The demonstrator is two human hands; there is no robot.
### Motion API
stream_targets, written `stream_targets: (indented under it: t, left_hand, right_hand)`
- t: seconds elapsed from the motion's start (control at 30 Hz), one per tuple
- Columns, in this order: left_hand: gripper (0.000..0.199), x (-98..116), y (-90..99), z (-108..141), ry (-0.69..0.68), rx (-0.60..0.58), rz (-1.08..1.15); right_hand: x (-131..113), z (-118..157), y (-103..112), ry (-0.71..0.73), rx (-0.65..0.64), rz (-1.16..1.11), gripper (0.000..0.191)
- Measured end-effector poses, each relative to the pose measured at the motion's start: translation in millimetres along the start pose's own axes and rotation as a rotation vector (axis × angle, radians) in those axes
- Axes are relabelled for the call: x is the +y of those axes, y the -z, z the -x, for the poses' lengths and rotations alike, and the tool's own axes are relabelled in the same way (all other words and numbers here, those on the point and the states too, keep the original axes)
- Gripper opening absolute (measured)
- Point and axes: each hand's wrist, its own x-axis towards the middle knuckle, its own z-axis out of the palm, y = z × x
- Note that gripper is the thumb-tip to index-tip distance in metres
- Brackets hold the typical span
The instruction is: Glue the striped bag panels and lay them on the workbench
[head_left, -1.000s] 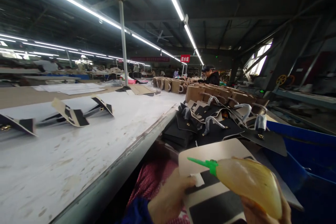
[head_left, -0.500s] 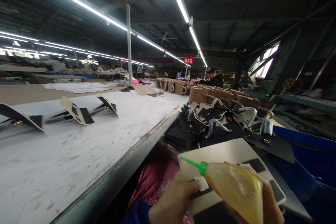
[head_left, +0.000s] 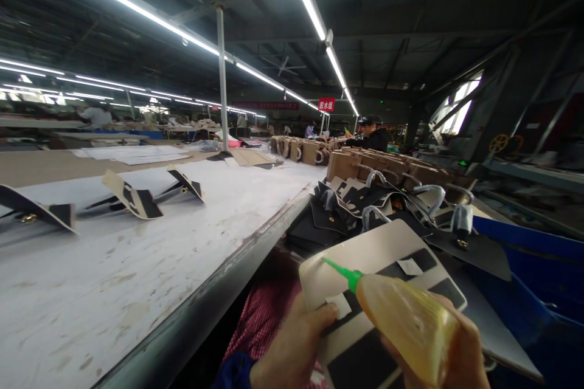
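Observation:
A beige bag panel with black stripes [head_left: 365, 249] is tilted up in front of me. My left hand [head_left: 294, 337] grips its lower left edge, thumb beside a small white patch [head_left: 338, 306]. My right hand [head_left: 460, 340] is wrapped round a glue bottle [head_left: 406, 322] of translucent plastic with yellowish liquid in it. The bottle's green nozzle [head_left: 344, 273] points left, its tip over the panel's upper left part; whether it touches cannot be told. A second white patch [head_left: 409, 267] shows on a black stripe.
To the left runs a white-covered table [head_left: 191, 255] with several folded black-and-beige panels [head_left: 134, 197]. Black bag pieces with wrapped handles [head_left: 365, 194] are heaped ahead on the right, before rows of brown bags [head_left: 378, 164]. A blue bin [head_left: 533, 273] stands at right. A person [head_left: 371, 137] is farther back.
The panel has shifted left and up and shows more of its striped face. The nozzle tip has moved from near the panel's left corner to farther in along it.

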Motion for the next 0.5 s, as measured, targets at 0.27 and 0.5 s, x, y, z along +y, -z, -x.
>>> stream_targets:
  t: [0.27, 0.5]
  left_hand:
    - [0.059, 0.4, 3.7, 3.2, 0.052, 0.113, -0.004]
    - [0.056, -3.7, 12.7, 1.5, 0.030, 0.106, -0.033]
  right_hand:
    - [5.2, -12.6, 3.5, 0.141, 0.073, 0.113, 0.049]
    - [6.7, -9.4, 6.3, -0.015, 0.015, 0.103, 0.055]
